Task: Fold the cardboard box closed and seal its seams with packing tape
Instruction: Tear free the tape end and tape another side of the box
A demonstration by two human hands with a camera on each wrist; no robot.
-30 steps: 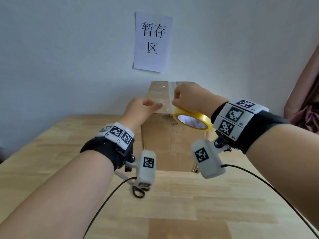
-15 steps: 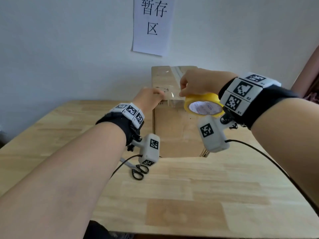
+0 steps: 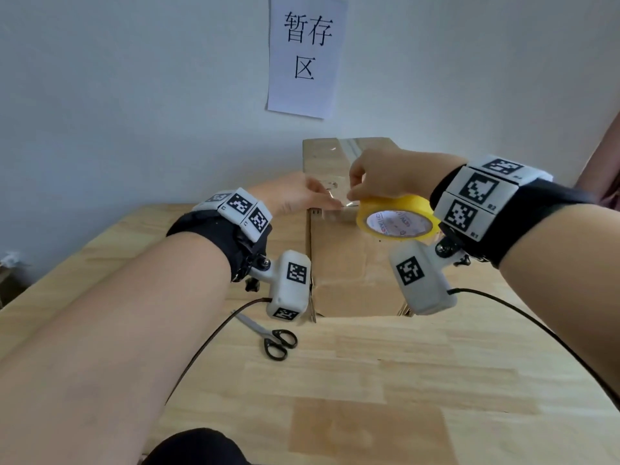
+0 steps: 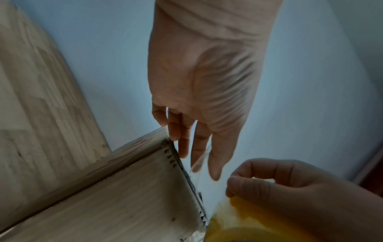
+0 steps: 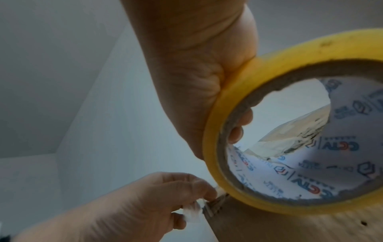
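A tall brown cardboard box (image 3: 349, 263) stands closed on the wooden table against the wall. A shiny strip of clear tape (image 3: 347, 149) runs along its top toward the near edge. My left hand (image 3: 302, 199) lies with straight fingers on the tape at the top's front edge; the left wrist view shows those fingers (image 4: 184, 144) along the box corner (image 4: 170, 147). My right hand (image 3: 379, 177) grips the yellow tape roll (image 3: 396, 223) just over that front edge. In the right wrist view its fingers (image 5: 238, 131) hook inside the roll's core (image 5: 290, 131).
Black-handled scissors (image 3: 275, 340) lie on the table (image 3: 402, 380) in front of the box, left of centre. A paper sign (image 3: 307, 55) hangs on the wall behind. Wrist-camera cables trail across the tabletop. A reddish curtain edge (image 3: 604, 169) shows at the far right.
Both hands have come along the box top toward me to its front edge, drawing the tape with them. The roll now hangs over the front face.
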